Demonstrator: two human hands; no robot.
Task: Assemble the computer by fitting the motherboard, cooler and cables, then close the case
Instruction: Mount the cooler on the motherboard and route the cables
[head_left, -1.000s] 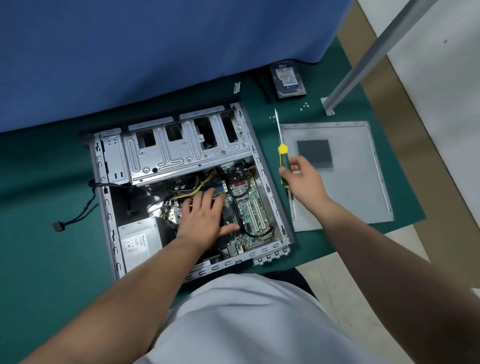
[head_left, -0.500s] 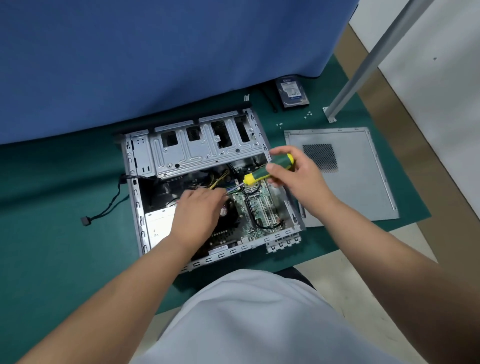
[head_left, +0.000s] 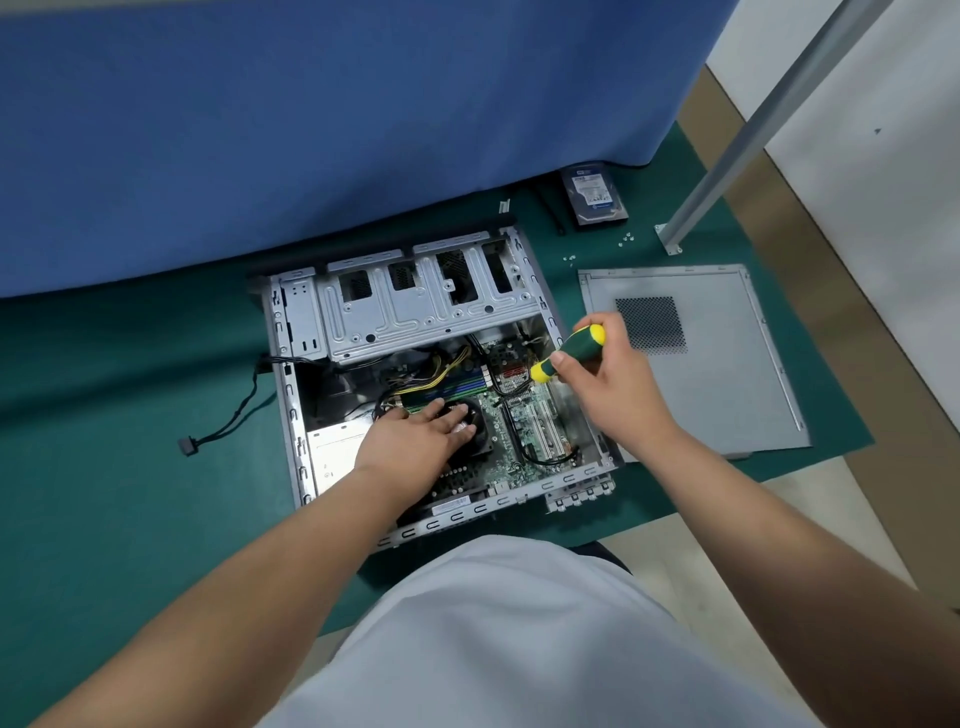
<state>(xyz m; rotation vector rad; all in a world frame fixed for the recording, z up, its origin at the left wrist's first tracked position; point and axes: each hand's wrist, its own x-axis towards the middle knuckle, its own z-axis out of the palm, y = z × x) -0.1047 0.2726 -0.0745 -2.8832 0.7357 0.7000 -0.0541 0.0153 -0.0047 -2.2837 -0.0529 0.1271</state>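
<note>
**Screwdriver over open case, left hand on cooler**

Since a second ago: screwdriver (head_left: 567, 353) lifted off the mat (head_left: 130, 467) and brought over the case (head_left: 291, 395); left hand (head_left: 415, 441) shifted slightly on the cooler (head_left: 475, 421). View also moved, so the case sits further right in frame.

Right hand (head_left: 613, 384): fingers closed around the green-and-yellow handle, thumb on top, handle tilted, lower yellow collar pointing down toward the motherboard (head_left: 519, 431). Shaft and tip not discernible against the board.

Left hand: flat, fingers spread loosely, palm down on the black cooler; not gripping anything.

Case: lying on its side on the green mat, open face up. Motherboard seated in the floor of the case, right of the power supply (head_left: 337, 452). Cables (head_left: 431, 374), yellow and black, running between drive cage (head_left: 415, 306) and board. One loose black lead (head_left: 218, 431) trailing out of the left wall onto the mat.

Side panel (head_left: 727, 374): off, flat on the mat just right of the case. Hard drive (head_left: 595, 195) and small screws (head_left: 626, 239) beyond it, near the blue cloth (head_left: 311, 130).
</note>
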